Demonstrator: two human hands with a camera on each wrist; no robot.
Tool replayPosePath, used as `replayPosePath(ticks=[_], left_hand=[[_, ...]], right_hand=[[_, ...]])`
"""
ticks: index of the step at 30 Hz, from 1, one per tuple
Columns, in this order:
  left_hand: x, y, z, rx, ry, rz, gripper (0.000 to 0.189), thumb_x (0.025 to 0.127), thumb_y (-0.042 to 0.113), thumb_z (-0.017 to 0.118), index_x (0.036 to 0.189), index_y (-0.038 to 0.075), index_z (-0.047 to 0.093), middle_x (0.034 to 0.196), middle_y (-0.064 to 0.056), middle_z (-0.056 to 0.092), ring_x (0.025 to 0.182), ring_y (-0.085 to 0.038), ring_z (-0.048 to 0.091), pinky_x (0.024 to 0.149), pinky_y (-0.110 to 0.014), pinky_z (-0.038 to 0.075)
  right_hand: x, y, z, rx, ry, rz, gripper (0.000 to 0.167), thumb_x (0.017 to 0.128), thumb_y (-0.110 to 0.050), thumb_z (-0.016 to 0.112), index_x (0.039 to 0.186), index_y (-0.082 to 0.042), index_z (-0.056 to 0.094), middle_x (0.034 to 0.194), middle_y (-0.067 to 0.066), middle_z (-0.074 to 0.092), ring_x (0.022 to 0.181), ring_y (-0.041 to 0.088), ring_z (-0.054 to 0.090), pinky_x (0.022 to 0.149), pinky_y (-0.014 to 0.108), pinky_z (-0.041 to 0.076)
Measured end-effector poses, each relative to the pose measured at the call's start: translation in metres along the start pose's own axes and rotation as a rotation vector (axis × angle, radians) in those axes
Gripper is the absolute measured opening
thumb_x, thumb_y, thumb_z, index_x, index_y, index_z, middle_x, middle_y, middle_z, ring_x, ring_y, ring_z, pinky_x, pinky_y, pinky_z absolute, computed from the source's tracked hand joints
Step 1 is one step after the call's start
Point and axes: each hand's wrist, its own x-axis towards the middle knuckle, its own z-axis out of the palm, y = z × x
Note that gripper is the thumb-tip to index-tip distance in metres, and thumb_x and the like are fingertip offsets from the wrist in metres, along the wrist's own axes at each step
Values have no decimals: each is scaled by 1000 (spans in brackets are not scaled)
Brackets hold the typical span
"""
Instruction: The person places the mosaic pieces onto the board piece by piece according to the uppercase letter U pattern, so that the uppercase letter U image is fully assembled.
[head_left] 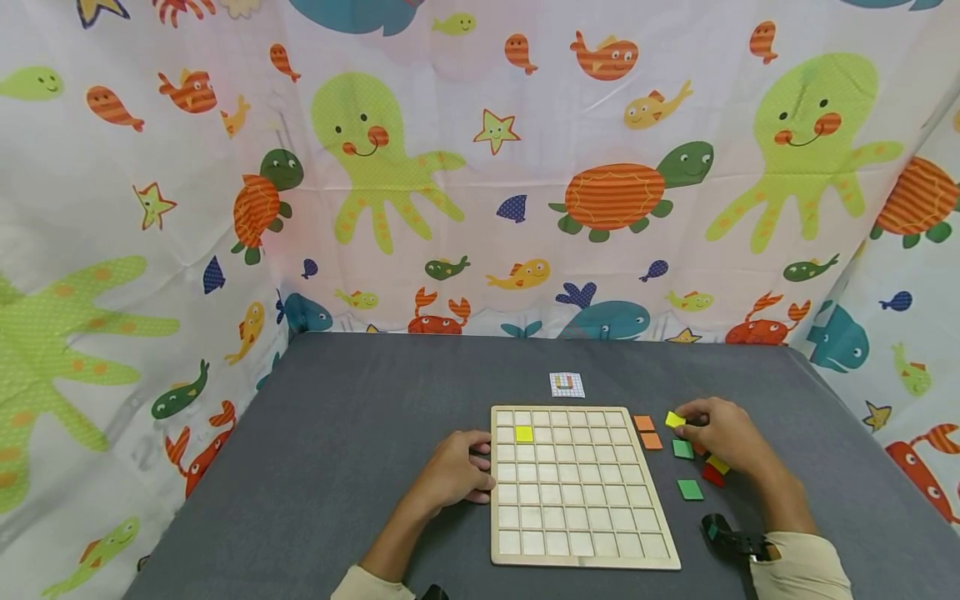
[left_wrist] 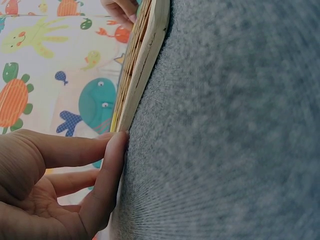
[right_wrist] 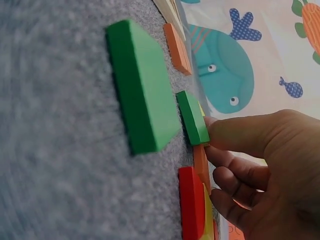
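A pale wooden grid board [head_left: 585, 499] lies flat on the table, with one yellow tile [head_left: 524, 433] in its second row. At its left edge, my left hand [head_left: 453, 471] holds the board; in the left wrist view, thumb and finger meet at the board's side [left_wrist: 131, 100]. My right hand [head_left: 723, 429] pinches another yellow tile [head_left: 674, 419] right of the board, mostly hidden behind a green tile [right_wrist: 192, 117] in the right wrist view. Under and beside that hand lie a red tile [head_left: 712, 476], a yellow tile [head_left: 718, 463] and a partly covered orange tile [right_wrist: 201, 165].
Two orange tiles [head_left: 647, 432] sit by the board's upper right side. A nearer green tile [head_left: 690, 490] lies below the other green one. Behind the board is a small printed card [head_left: 567, 385] with a U-shaped pattern. A patterned curtain [head_left: 480, 183] borders the grey table [head_left: 360, 417].
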Motion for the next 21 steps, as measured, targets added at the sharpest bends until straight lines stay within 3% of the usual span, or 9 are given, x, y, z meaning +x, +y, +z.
replayPosePath(ticks=[6,16,21], left_hand=[[-1,1,-1,-17,1,-2,68,80,-18,76,144,-10,56,126,-20,59,100,-26,65,61,-37,67],[-2,3,-2,-19,-10,2,69,80,-18,75,146,-10,55,127,-21,60,103,-29,66,62,-38,68],[-3,5,-1,-19,-13,-4,69,80,-18,75,146,-10,55,128,-22,60,103,-29,66,62,-38,68]], right_hand=[[2,-2,0,16,-2,8,33,97,-20,77,120,4,74,106,17,69,90,27,57,70,31,47],[2,-9,2,12,4,9,36,97,-24,78,123,1,74,113,21,68,96,31,59,78,41,53],[2,-17,4,31,-6,4,36,98,-25,77,124,0,74,115,20,68,98,31,58,77,39,52]])
